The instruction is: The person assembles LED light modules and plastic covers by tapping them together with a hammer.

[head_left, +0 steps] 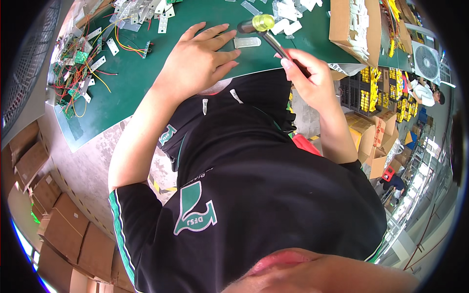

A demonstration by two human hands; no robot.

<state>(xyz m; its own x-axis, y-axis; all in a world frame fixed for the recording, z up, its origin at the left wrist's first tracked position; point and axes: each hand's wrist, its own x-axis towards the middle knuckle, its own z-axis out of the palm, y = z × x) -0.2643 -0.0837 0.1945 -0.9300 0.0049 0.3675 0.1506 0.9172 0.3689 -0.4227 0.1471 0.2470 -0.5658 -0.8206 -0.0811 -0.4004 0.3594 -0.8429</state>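
1. The person leans over a green tabletop (146, 73), and both forearms come up to its near edge, where the work is.
2. The left hand (200, 61) lies flat and spread on the tabletop with the palm down. It grips nothing; its fingertips reach toward a small pale rectangular piece (247, 42) and stop at or just short of that piece's left end. I cannot tell whether they touch.
3. The right hand (308, 73) is clenched around the dark handle of a small mallet (266, 29), whose yellow translucent head sits at the far end.
4. The handle runs on a slant from the right hand, away and to the left. That places the yellow head just beyond the pale piece, almost over it.
5. The pale piece lies with its long axis roughly parallel to the near edge, between the two hands and nearer the left one's fingertips.
6. More pale pieces (288, 24) are scattered toward the far edge.
7. A tangle of small circuit boards with red and yellow wires (80, 73) crowds the left edge.
8. An open cardboard box (351, 27) sits at the right edge.
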